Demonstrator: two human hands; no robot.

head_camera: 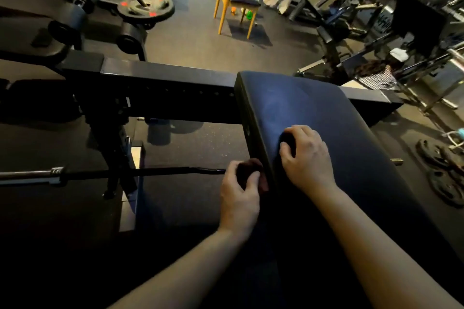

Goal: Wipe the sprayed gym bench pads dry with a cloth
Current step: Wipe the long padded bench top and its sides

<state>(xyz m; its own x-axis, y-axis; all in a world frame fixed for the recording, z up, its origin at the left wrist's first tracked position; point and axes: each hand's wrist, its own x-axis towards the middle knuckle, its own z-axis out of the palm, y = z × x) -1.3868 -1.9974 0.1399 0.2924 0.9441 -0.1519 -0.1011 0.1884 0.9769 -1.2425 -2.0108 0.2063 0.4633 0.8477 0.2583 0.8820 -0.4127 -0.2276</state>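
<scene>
Currently both hands are at the near-left part of the pad [313,108], a dark padded slab running from bottom right up to centre frame. L hand [241,190] sits just off the pad's left side, fingers & thumb curled round a bunched dark-brown cloth [251,174], which is pressed vs the pad's vertical side edge. R hand [307,157] lies palm-down on the pad's top, close to that same edge, fingers bent w/ a dark patch under the tips; can't tell if that's more cloth, shadow or nothing, so its grip is unclear. The two hands are near each other, w/ the pad's edge between them. Pad surface farther up shows a faint pale sheen. A black steel beam [163,80] crosses behind the pad, left to right. Below it, a barbell [50,173] lies horizontal at left, its thin end reaching toward the L hand. Background: a wooden chair [226,5] on the floor [195,42] at top centre, a weight plate [145,6] w/ red marks to its left, more plates [444,175] on the floor at far right, beside the pad.
</scene>
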